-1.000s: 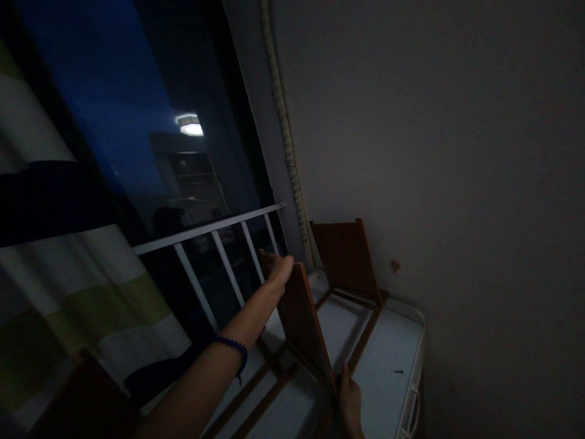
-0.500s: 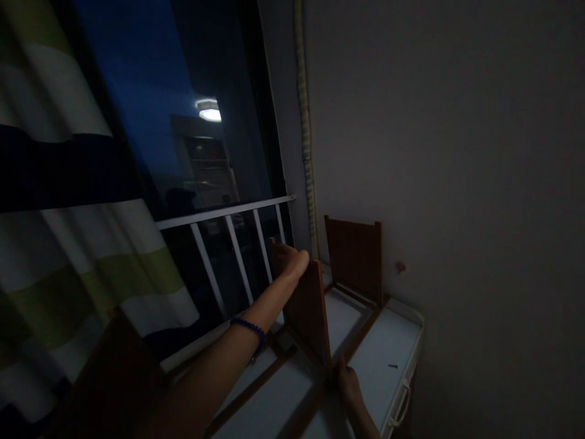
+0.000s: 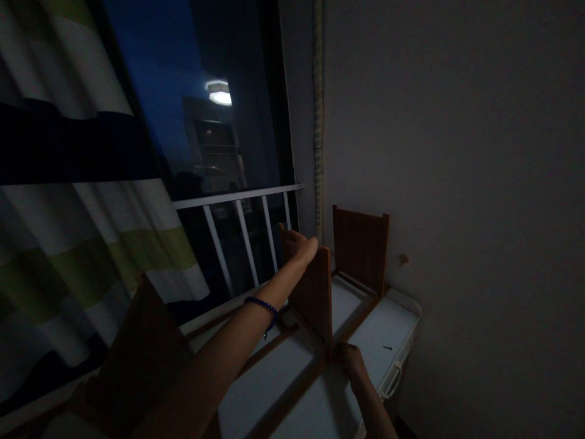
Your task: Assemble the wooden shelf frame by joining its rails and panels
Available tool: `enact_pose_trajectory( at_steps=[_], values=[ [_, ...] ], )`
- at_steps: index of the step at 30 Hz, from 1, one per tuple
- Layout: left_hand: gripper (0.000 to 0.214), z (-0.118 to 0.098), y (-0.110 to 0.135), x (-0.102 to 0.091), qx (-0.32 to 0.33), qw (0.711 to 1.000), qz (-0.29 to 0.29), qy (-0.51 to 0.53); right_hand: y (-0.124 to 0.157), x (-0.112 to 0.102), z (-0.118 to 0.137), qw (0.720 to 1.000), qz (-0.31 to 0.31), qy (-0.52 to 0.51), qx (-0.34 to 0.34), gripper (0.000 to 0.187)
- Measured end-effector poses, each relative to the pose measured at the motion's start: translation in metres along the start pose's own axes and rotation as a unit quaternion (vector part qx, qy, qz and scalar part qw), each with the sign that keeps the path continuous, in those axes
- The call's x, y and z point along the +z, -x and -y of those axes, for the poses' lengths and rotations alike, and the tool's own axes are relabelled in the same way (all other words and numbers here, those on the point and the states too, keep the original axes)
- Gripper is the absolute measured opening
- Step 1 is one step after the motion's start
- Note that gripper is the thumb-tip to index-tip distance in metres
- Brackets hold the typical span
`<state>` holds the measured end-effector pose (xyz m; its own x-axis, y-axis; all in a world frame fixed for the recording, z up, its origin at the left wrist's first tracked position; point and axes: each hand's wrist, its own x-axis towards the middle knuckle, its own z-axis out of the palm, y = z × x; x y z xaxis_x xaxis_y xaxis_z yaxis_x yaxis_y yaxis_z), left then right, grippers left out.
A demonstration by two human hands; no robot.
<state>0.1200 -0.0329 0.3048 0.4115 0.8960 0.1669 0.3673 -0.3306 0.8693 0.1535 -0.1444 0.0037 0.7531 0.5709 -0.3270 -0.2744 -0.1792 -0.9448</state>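
Observation:
My left hand [image 3: 302,246], with a dark beaded bracelet on its wrist, grips the top edge of an upright brown wooden panel [image 3: 315,292]. The panel stands on a wooden frame [image 3: 301,385] lying over a pale surface [image 3: 269,381]. Low at the panel's near corner, my right hand [image 3: 351,360] has its fingers curled together against the frame rail; whatever is between them is hidden. A small dark screw-like piece [image 3: 387,348] lies on the pale surface to the right of that hand.
A second upright panel [image 3: 361,250] stands farther back near the wall [image 3: 479,183]. Another dark panel [image 3: 141,341] rises at the lower left by the striped curtain [image 3: 169,256]. A white railing [image 3: 242,196] runs along the window. A white handle [image 3: 392,381] sits on the surface's right side.
The camera view has shifted a little, moving the scene. My left hand stays on the panel's top edge. My right hand's fingers have curled more tightly at the panel's lower corner.

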Motion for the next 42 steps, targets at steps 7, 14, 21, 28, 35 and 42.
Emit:
enact_pose_trajectory(
  at_steps=[7, 14, 21, 28, 35, 42],
  values=[
    [0.076, 0.0, 0.0, 0.001, -0.026, 0.999, -0.018, -0.036, -0.005, -0.003, -0.002, 0.992, 0.003, 0.126, -0.03, 0.029],
    [0.075, 0.002, 0.004, -0.004, -0.027, 0.998, -0.005, -0.048, -0.008, -0.077, 0.007, 0.92, -0.076, 0.341, -0.178, 0.037],
    [0.078, 0.008, 0.002, -0.005, -0.017, 0.999, -0.006, -0.046, -0.012, -0.128, 0.004, 0.803, -0.09, 0.524, -0.269, 0.029],
    [0.081, 0.013, -0.003, -0.005, -0.014, 0.999, -0.01, -0.043, -0.025, -0.122, -0.011, 0.773, -0.078, 0.555, -0.298, 0.031],
    [0.079, 0.017, -0.002, -0.006, 0.001, 0.999, -0.016, -0.035, -0.023, -0.123, -0.013, 0.807, -0.099, 0.478, -0.332, 0.02],
    [0.072, 0.014, 0.002, -0.009, -0.009, 1.0, -0.022, -0.019, -0.017, -0.098, 0.04, 0.841, -0.071, 0.323, -0.429, 0.032]
  ],
)
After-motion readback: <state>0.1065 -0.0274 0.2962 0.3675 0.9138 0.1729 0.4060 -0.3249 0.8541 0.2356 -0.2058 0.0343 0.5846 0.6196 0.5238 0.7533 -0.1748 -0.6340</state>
